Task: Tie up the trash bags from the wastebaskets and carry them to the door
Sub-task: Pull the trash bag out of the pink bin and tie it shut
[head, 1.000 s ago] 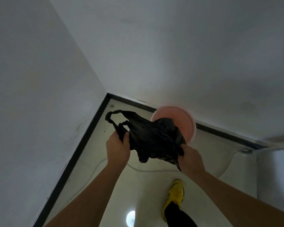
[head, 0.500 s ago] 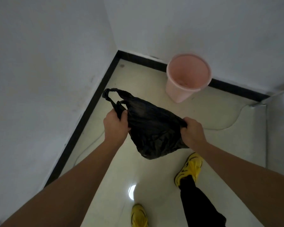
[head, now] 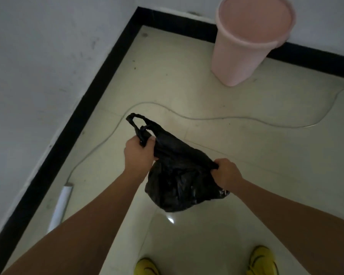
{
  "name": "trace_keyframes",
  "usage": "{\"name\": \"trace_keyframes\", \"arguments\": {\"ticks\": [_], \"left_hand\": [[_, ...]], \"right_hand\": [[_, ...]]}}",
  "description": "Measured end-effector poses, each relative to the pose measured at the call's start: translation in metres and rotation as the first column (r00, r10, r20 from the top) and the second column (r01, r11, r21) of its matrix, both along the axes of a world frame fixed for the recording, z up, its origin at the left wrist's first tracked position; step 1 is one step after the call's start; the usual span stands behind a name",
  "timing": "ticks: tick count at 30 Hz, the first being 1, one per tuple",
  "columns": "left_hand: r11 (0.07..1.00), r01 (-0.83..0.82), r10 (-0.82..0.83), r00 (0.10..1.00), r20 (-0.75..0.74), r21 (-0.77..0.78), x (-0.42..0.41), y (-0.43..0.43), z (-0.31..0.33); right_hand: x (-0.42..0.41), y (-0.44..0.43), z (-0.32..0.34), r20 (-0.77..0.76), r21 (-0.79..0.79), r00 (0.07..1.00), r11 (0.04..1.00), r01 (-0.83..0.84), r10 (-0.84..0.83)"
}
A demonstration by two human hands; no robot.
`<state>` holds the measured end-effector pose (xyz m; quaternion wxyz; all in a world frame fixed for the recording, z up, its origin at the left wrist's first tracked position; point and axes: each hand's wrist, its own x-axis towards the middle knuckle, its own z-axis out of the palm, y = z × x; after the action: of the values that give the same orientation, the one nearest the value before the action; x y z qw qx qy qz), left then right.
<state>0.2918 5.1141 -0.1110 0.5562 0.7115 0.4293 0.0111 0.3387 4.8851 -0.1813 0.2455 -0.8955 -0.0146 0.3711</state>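
A small black trash bag [head: 179, 183] hangs in the air between my two hands, above the pale floor. My left hand [head: 139, 153] grips the bag's left handle, whose loop sticks up past my fingers. My right hand [head: 225, 172] is closed on the bag's right top corner. The bag's mouth is stretched between them and its body sags below. A pink wastebasket [head: 246, 42] stands empty against the far wall, apart from the bag.
I stand in a room corner with white walls and a black baseboard [head: 77, 116]. A thin cable [head: 207, 117] snakes across the floor. A white tube [head: 61, 205] lies along the left wall. My yellow shoes [head: 263, 261] show at the bottom.
The view has tilted down and I have backed away from the wastebasket. The bag has come lower and nearer, still held in both hands.
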Motion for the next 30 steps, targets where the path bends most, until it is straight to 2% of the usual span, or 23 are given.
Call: {"name": "trace_keyframes", "arguments": {"ticks": [2,4,6,9,11,12,14,16,17,19,20,22,24,26,28,30], "left_hand": [[0.965,-0.028,0.052,0.995,0.086,-0.259,0.014,-0.002,-0.024],[0.927,0.01,0.049,0.988,0.148,-0.375,0.027,0.008,-0.041],[0.925,0.009,0.064,0.982,0.179,-0.379,0.038,0.024,-0.056],[0.944,0.026,0.039,0.981,0.192,-0.328,0.031,0.039,-0.092],[0.928,0.212,-0.166,0.971,0.17,-0.306,0.017,0.041,-0.12],[0.888,0.329,-0.304,0.944,0.127,-0.32,0.009,0.039,-0.134],[0.769,0.552,-0.569,0.821,0.048,-0.322,-0.005,0.03,-0.159],[0.71,0.647,-0.68,0.733,-0.028,-0.279,-0.012,0.017,-0.175],[0.723,0.652,-0.677,0.735,-0.046,-0.228,-0.014,0.01,-0.181],[0.826,0.556,-0.561,0.827,-0.035,-0.094,-0.016,-0.001,-0.184],[0.886,0.46,-0.459,0.888,0.019,-0.054,-0.017,-0.006,-0.181],[0.97,0.202,-0.18,0.971,0.158,-0.134,-0.015,-0.016,-0.171],[0.932,0.0,0.1,0.961,0.257,-0.362,-0.011,-0.022,-0.162],[0.849,-0.127,0.299,0.916,0.268,-0.513,-0.007,-0.02,-0.159],[0.775,-0.245,0.431,0.879,0.204,-0.583,-0.005,-0.013,-0.159],[0.684,-0.312,0.506,0.854,0.12,-0.66,-0.009,-0.007,-0.16]], "right_hand": [[0.014,-0.01,-0.033,0.035,-0.015,0.999,0.999,0.03,-0.029],[0.037,-0.017,-0.055,0.067,0.001,0.995,0.997,0.079,-0.079],[0.065,-0.02,-0.074,0.087,0.023,0.989,0.992,0.122,-0.123],[0.093,-0.02,-0.098,0.027,0.076,0.985,0.983,0.169,-0.171],[0.106,-0.014,-0.103,-0.018,0.109,0.99,0.984,0.138,-0.137],[0.112,-0.01,-0.102,-0.027,0.115,0.994,0.988,0.106,-0.103],[0.122,-0.001,-0.095,0.007,0.18,0.999,0.982,0.052,-0.054],[0.133,0.009,-0.082,0.04,0.253,0.999,0.967,0.023,-0.034],[0.136,0.013,-0.073,0.03,0.277,0.999,0.961,0.001,-0.009],[0.129,0.018,-0.055,-0.025,0.332,0.998,0.942,-0.051,0.063],[0.119,0.021,-0.047,-0.049,0.36,0.994,0.93,-0.077,0.101],[0.095,0.026,-0.038,-0.032,0.376,0.981,0.912,-0.164,0.19],[0.07,0.034,-0.045,0.015,0.36,0.969,0.903,-0.235,0.246],[0.054,0.036,-0.061,0.01,0.403,0.988,0.903,-0.147,0.156],[0.052,0.029,-0.077,-0.054,0.474,0.994,0.873,0.111,-0.097],[0.056,0.015,-0.088,-0.196,0.534,0.916,0.746,0.399,-0.35]]}}
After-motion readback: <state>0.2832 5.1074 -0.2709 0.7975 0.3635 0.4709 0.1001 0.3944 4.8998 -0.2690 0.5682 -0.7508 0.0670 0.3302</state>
